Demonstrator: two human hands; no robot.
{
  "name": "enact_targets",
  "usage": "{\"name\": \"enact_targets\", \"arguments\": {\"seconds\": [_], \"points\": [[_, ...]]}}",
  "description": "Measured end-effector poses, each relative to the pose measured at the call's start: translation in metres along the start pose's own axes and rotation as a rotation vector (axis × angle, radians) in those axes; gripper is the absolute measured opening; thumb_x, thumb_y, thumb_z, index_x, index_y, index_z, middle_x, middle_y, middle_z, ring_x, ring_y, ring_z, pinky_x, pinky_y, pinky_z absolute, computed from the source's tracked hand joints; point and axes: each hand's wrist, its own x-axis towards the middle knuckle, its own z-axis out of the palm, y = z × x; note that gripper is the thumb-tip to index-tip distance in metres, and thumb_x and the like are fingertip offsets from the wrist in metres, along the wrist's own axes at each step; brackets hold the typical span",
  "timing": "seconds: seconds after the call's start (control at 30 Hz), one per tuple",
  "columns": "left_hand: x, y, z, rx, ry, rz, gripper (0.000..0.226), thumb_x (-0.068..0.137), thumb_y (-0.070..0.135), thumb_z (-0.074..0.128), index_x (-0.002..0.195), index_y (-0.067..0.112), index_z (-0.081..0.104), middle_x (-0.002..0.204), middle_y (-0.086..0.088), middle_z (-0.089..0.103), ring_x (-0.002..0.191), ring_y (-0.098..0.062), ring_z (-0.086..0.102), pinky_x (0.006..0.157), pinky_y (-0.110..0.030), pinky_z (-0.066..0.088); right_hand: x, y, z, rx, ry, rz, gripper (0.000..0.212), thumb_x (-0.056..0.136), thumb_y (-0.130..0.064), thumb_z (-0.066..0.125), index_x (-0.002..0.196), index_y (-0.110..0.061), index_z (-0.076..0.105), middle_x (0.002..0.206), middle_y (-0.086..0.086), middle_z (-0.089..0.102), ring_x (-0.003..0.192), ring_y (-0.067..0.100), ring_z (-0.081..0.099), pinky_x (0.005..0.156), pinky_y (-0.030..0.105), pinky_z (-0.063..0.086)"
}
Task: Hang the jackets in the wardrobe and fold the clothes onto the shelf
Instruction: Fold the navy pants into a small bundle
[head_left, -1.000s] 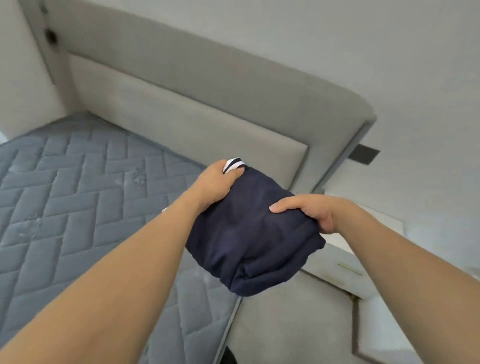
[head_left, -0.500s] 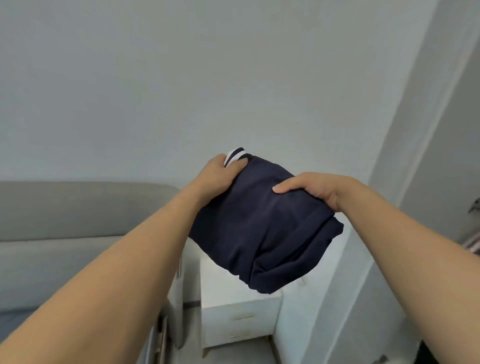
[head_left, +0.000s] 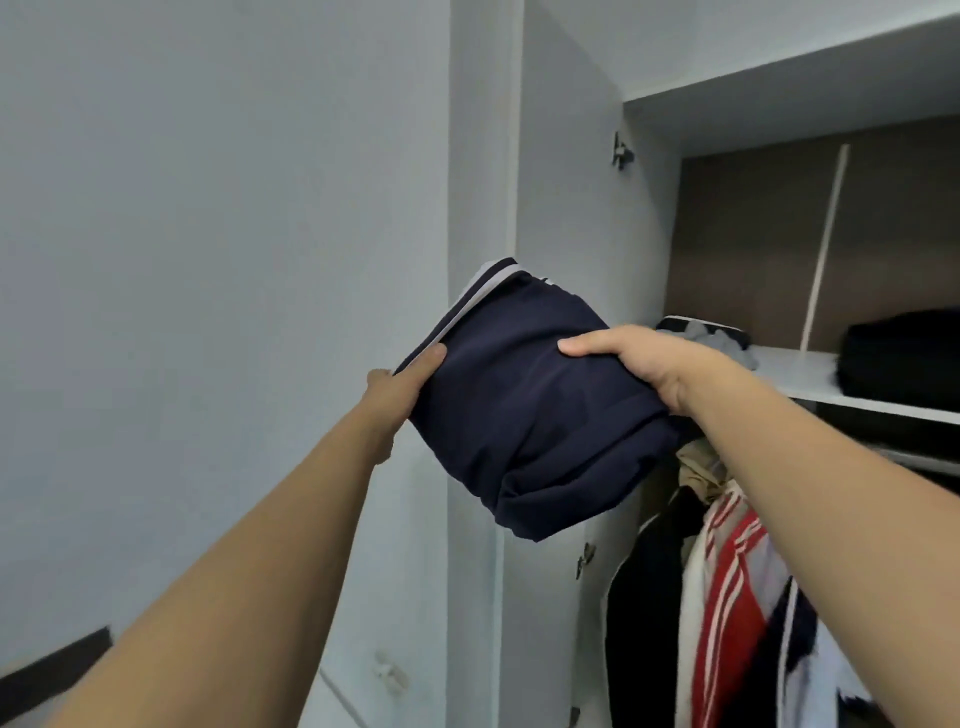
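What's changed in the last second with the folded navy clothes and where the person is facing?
The view swung from the bed, past the nightstand, to the open wardrobe. The folded navy garment was carried along and raised toward the white shelf, not yet set down. The left hand shifted from the striped top corner to the bundle's left edge. The right hand kept its grip; the bundle stayed folded.

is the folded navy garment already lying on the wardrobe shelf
No, the folded navy garment is held in the air by the left hand and right hand, short of the shelf.
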Motion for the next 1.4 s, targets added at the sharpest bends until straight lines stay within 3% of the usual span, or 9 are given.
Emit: {"name": "enact_targets", "arguments": {"seconds": [0.07,0.2,0.33,0.43,0.6,0.73,0.93,1.17,1.4], "points": [[0.020,0.001,0.034,-0.201,-0.148,-0.080,0.110,0.057,0.086,0.068,0.144,0.025,0.037,0.136,0.001,0.052,0.122,-0.033,0.053,0.098,-0.054,0.045,0.000,-0.002,-0.020,0.063,0.110,-0.011,0.048,0.076,-0.040,0.077,0.113,-0.009,0.069,0.100,0.014,0.075,0.095,0.033,0.072,0.088,0.041,0.055],[0.041,0.015,0.115,-0.539,-0.425,-0.066,0.077,0.070,0.075,0.070,0.130,0.030,0.057,0.121,-0.001,0.069,0.107,-0.031,0.068,0.093,-0.056,0.053,-0.001,-0.001,-0.064,0.135,0.286,-0.065,0.043,0.080,-0.038,0.075,0.112,-0.009,0.069,0.098,0.012,0.076,0.088,0.028,0.073,0.076,0.034,0.055],[0.057,0.037,0.187,-0.532,-0.534,-0.049,0.048,0.083,0.054,0.071,0.120,0.024,0.064,0.108,-0.002,0.075,0.100,-0.028,0.071,0.091,-0.046,0.056,0.003,0.011,-0.113,0.137,0.506,-0.109,0.046,0.079,-0.039,0.078,0.113,-0.009,0.069,0.098,0.010,0.076,0.089,0.028,0.074,0.086,0.039,0.057],[0.078,0.056,0.243,-0.494,-0.469,-0.043,0.044,0.087,0.037,0.072,0.124,0.016,0.060,0.110,-0.007,0.072,0.094,-0.029,0.070,0.077,-0.040,0.059,0.012,0.021,-0.156,0.124,0.659,-0.132,0.051,0.077,-0.041,0.080,0.114,-0.008,0.068,0.098,0.009,0.076,0.088,0.028,0.074,0.088,0.042,0.057],[0.118,0.099,0.325,-0.528,-0.336,0.078,0.018,0.092,0.018,0.067,0.107,0.013,0.058,0.103,-0.006,0.067,0.090,-0.027,0.064,0.082,-0.039,0.055,0.040,0.029,-0.231,0.099,0.793,-0.183,0.047,0.081,-0.039,0.077,0.113,-0.007,0.066,0.100,0.009,0.075,0.087,0.026,0.073,0.073,0.032,0.057],[0.157,0.152,0.371,-0.549,-0.304,0.201,0.013,0.094,0.017,0.063,0.104,0.016,0.055,0.098,-0.003,0.065,0.084,-0.022,0.063,0.080,-0.037,0.053,0.084,0.018,-0.294,0.100,0.838,-0.284,0.043,0.084,-0.034,0.076,0.115,-0.006,0.064,0.102,0.008,0.073,0.086,0.022,0.072,0.064,0.027,0.054],[0.233,0.220,0.418,-0.484,-0.180,0.353,0.018,0.092,0.021,0.063,0.109,0.017,0.057,0.102,-0.001,0.065,0.096,-0.026,0.063,0.090,-0.039,0.053,0.173,-0.003,-0.363,0.107,0.874,-0.371,0.048,0.085,-0.037,0.074,0.122,-0.010,0.060,0.109,0.007,0.069,0.091,0.025,0.068,0.074,0.034,0.056],[0.344,0.259,0.478,-0.302,-0.087,0.428,0.030,0.091,0.012,0.057,0.120,0.008,0.058,0.110,-0.009,0.063,0.091,-0.028,0.057,0.081,-0.032,0.047,0.278,-0.005,-0.422,0.113,0.847,-0.332,0.055,0.088,-0.040,0.068,0.129,-0.008,0.051,0.119,0.008,0.062,0.100,0.031,0.063,0.091,0.045,0.053],[0.483,0.278,0.560,0.164,-0.137,0.499,0.041,0.094,0.009,0.047,0.133,0.001,0.052,0.129,-0.015,0.059,0.114,-0.036,0.057,0.085,-0.034,0.045,0.382,0.032,-0.478,0.122,0.649,-0.006,0.030,0.083,-0.021,0.062,0.111,-0.012,0.060,0.098,0.007,0.067,0.079,0.024,0.063,0.066,0.032,0.052]]}}
